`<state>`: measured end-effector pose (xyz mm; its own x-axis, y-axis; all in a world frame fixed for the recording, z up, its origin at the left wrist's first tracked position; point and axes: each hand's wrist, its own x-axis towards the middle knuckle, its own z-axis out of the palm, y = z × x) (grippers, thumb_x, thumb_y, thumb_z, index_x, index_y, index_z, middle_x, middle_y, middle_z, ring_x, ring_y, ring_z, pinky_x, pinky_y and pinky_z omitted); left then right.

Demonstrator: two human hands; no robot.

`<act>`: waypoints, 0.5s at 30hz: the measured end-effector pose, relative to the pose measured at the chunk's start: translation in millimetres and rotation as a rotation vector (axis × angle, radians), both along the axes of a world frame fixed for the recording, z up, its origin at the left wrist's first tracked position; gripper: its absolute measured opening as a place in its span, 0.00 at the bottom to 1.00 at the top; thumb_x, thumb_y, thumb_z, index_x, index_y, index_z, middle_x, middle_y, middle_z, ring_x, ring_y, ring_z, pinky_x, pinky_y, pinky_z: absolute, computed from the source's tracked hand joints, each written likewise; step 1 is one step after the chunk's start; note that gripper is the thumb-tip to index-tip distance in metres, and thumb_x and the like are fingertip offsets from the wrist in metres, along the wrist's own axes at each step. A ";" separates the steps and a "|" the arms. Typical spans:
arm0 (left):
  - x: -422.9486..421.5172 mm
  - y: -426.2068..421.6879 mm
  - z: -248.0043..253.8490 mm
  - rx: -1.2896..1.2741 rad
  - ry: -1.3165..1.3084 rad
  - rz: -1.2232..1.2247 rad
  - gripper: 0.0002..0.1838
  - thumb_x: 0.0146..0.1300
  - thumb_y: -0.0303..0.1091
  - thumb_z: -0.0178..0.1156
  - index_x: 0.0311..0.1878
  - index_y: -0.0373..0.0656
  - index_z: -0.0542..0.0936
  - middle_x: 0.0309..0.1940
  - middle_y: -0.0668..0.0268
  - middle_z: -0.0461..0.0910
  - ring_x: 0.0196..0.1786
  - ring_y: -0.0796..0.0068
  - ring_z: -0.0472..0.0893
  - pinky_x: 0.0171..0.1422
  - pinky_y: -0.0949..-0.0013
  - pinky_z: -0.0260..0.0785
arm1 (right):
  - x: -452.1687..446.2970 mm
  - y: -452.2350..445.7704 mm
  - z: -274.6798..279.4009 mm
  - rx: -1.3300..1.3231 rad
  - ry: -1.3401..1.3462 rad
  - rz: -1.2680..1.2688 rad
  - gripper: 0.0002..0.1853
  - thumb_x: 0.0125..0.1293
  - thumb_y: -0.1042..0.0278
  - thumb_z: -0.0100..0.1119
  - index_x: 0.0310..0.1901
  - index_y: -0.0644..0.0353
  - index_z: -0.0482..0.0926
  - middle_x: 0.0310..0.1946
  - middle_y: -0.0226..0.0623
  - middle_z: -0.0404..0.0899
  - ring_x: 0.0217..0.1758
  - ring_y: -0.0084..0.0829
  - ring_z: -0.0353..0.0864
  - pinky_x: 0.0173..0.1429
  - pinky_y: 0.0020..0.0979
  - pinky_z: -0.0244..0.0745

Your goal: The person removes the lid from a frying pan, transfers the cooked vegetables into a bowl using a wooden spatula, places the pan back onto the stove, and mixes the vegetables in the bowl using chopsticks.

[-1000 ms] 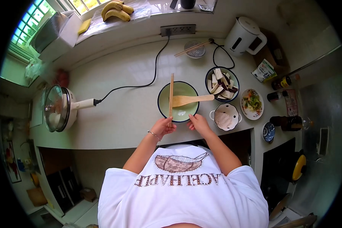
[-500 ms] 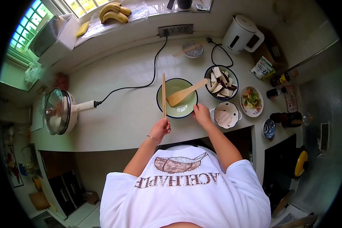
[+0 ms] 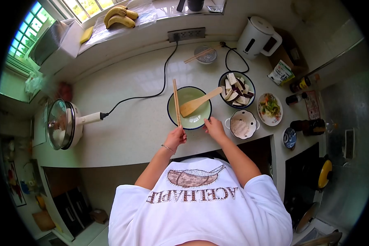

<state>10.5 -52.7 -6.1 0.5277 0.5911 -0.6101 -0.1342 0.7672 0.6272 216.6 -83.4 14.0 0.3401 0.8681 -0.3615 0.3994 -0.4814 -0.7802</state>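
Note:
My left hand [image 3: 176, 137] is closed round a pair of wooden chopsticks [image 3: 176, 98], which stretch forward over the left side of a light green bowl with a dark rim [image 3: 194, 95]. A wooden spatula [image 3: 192, 107] rests in that bowl, its handle leaning over the right rim. With its fingers closed, my right hand [image 3: 215, 128] grips the near right rim of the bowl. To its right stands a white two-handled bowl [image 3: 253, 119] of pale powder [image 3: 240, 126]. Behind that, another dark-rimmed bowl [image 3: 253, 98] holds cut eggplant pieces [image 3: 237, 88].
A lidded electric pot [image 3: 65, 124] stands at the left, its cord [image 3: 149, 95] running to a wall socket [image 3: 187, 34]. At the right are a plate of chopped vegetables [image 3: 269, 107], a white kettle [image 3: 256, 37], several bottles [image 3: 311, 127] and a small blue bowl [image 3: 290, 138].
The chopsticks now lean more, with their near ends shifted slightly right. My right hand has moved slightly left and down along with the bowl, and the whole view has shifted a little.

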 end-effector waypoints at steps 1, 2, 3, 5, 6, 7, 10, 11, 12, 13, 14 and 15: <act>0.0 -0.9 -1.9 0.009 0.005 -0.026 0.18 0.67 0.50 0.46 0.29 0.46 0.68 0.20 0.70 0.70 0.24 0.77 0.72 0.32 0.74 0.67 | 0.9 -0.9 -1.7 -0.019 0.022 -0.005 0.17 0.65 0.58 0.50 0.29 0.66 0.73 0.20 0.38 0.79 0.16 0.25 0.75 0.23 0.26 0.70; 1.1 2.1 -3.0 0.023 0.008 -0.053 0.18 0.66 0.51 0.46 0.29 0.46 0.68 0.20 0.70 0.71 0.24 0.77 0.72 0.33 0.74 0.67 | 2.5 0.8 -3.0 -0.014 0.021 -0.010 0.17 0.65 0.58 0.50 0.29 0.66 0.73 0.20 0.38 0.79 0.16 0.25 0.75 0.23 0.26 0.70; 2.1 4.0 -1.1 0.025 0.006 -0.060 0.18 0.66 0.51 0.46 0.29 0.46 0.68 0.20 0.70 0.71 0.24 0.77 0.72 0.33 0.74 0.67 | 3.6 0.4 -2.7 -0.035 0.047 0.005 0.18 0.65 0.57 0.49 0.28 0.66 0.74 0.20 0.38 0.79 0.16 0.24 0.75 0.22 0.25 0.69; 0.6 3.4 3.0 0.035 0.054 -0.097 0.20 0.65 0.54 0.46 0.31 0.46 0.70 0.22 0.70 0.73 0.26 0.76 0.75 0.35 0.74 0.68 | 4.2 -4.9 -2.4 -0.062 0.073 0.013 0.19 0.66 0.56 0.48 0.28 0.66 0.75 0.20 0.37 0.79 0.16 0.22 0.74 0.22 0.24 0.69; -0.4 5.9 4.6 0.037 0.052 -0.103 0.20 0.65 0.54 0.46 0.31 0.46 0.70 0.22 0.70 0.73 0.26 0.76 0.75 0.35 0.74 0.68 | 3.2 -5.2 -0.8 -0.056 0.115 -0.005 0.21 0.65 0.55 0.48 0.27 0.67 0.75 0.19 0.39 0.79 0.16 0.25 0.75 0.23 0.26 0.70; -2.1 8.0 5.9 0.047 0.050 -0.127 0.21 0.65 0.55 0.44 0.32 0.46 0.71 0.24 0.69 0.75 0.28 0.75 0.76 0.36 0.73 0.68 | 2.2 -5.7 0.5 -0.051 0.158 -0.023 0.22 0.64 0.54 0.48 0.25 0.68 0.75 0.18 0.40 0.79 0.16 0.28 0.77 0.25 0.29 0.72; -7.4 14.6 6.6 0.031 0.072 -0.150 0.24 0.65 0.58 0.43 0.34 0.45 0.73 0.27 0.67 0.77 0.30 0.73 0.77 0.37 0.73 0.69 | 1.1 -7.7 2.2 -0.072 0.199 -0.037 0.22 0.64 0.53 0.48 0.26 0.67 0.75 0.19 0.39 0.79 0.17 0.25 0.76 0.24 0.26 0.71; -8.2 17.3 6.3 0.006 0.094 -0.148 0.25 0.64 0.60 0.42 0.36 0.45 0.74 0.28 0.66 0.79 0.31 0.73 0.78 0.38 0.73 0.69 | 0.7 -8.5 2.9 -0.072 0.196 -0.046 0.22 0.64 0.53 0.48 0.26 0.67 0.75 0.19 0.39 0.79 0.17 0.25 0.76 0.24 0.26 0.71; -10.0 20.0 5.3 0.004 0.090 -0.159 0.25 0.64 0.60 0.42 0.36 0.45 0.74 0.28 0.66 0.79 0.31 0.73 0.78 0.38 0.73 0.69 | -0.9 -9.6 5.3 -0.079 0.215 -0.050 0.21 0.65 0.53 0.48 0.27 0.67 0.76 0.19 0.38 0.79 0.17 0.24 0.76 0.24 0.26 0.71; -12.4 23.1 3.9 0.026 0.127 -0.117 0.26 0.64 0.60 0.42 0.36 0.45 0.74 0.29 0.65 0.79 0.32 0.73 0.78 0.39 0.73 0.69 | -2.0 -11.2 7.6 -0.087 0.234 -0.054 0.21 0.65 0.54 0.48 0.28 0.66 0.76 0.20 0.37 0.79 0.17 0.24 0.76 0.23 0.25 0.71; -14.1 26.8 2.8 0.051 0.165 -0.076 0.26 0.63 0.60 0.42 0.37 0.45 0.75 0.30 0.64 0.80 0.32 0.73 0.78 0.39 0.73 0.69 | -3.0 -12.7 9.3 -0.087 0.231 -0.068 0.21 0.65 0.54 0.48 0.28 0.66 0.76 0.20 0.37 0.79 0.17 0.24 0.76 0.23 0.25 0.71; -14.3 30.5 2.1 0.052 0.160 -0.087 0.26 0.63 0.60 0.42 0.37 0.45 0.75 0.30 0.64 0.80 0.32 0.73 0.78 0.39 0.73 0.69 | -4.0 -13.2 10.8 -0.102 0.259 -0.071 0.19 0.66 0.54 0.47 0.30 0.65 0.75 0.21 0.36 0.78 0.18 0.22 0.74 0.23 0.23 0.70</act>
